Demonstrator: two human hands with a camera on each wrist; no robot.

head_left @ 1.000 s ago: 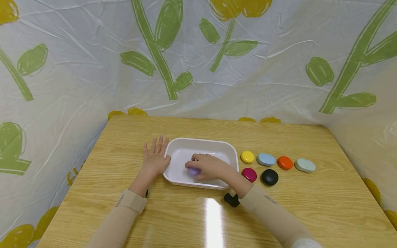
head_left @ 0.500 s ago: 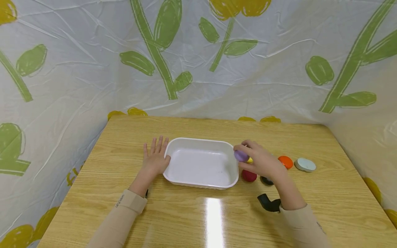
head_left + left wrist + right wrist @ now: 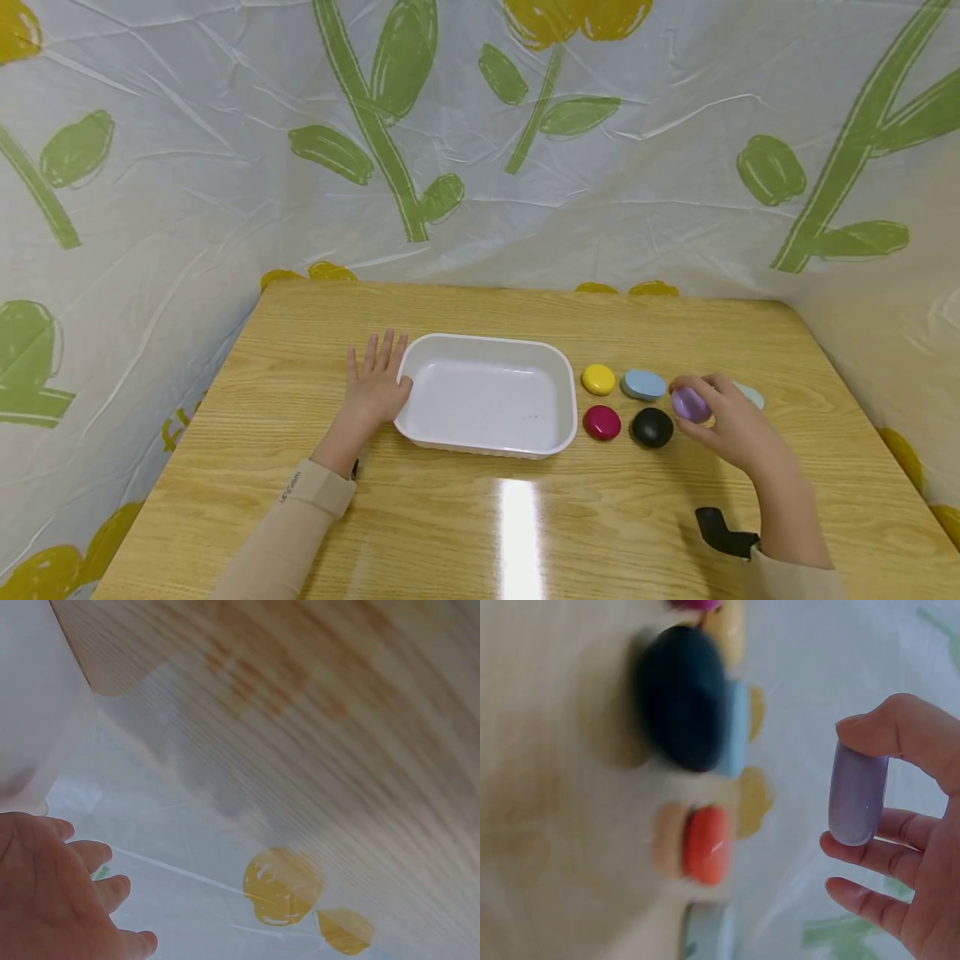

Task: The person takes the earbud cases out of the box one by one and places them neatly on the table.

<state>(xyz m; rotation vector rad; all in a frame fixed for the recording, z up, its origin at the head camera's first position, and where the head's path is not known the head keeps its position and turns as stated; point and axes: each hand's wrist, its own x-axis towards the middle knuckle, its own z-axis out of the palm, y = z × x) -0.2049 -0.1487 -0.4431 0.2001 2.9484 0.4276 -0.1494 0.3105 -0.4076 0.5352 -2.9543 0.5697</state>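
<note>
My right hand [image 3: 731, 421] pinches a smooth purple pebble [image 3: 691, 405] between thumb and fingers, above the right part of the table. In the right wrist view the purple pebble [image 3: 857, 793] is held off the table, near an orange pebble [image 3: 706, 844] that my hand hides in the head view. My left hand [image 3: 375, 390] lies at the left side of a white rectangular dish [image 3: 487, 450], fingers straight and spread, thumb at the rim. The left wrist view shows the left hand [image 3: 60, 892] with fingers extended beside the white dish wall [image 3: 37, 697].
Right of the dish lie yellow [image 3: 598, 379], light blue [image 3: 643, 385], crimson [image 3: 602, 422] and black [image 3: 652, 427] pebbles. A pale green pebble [image 3: 752, 396] is partly behind my right hand. A flower-printed sheet [image 3: 525, 233] encloses the wooden table [image 3: 420, 533].
My right hand has lifted the purple pebble out of the white dish and carried it right, past the yellow and light blue pebbles. My left hand has stayed at the dish.
</note>
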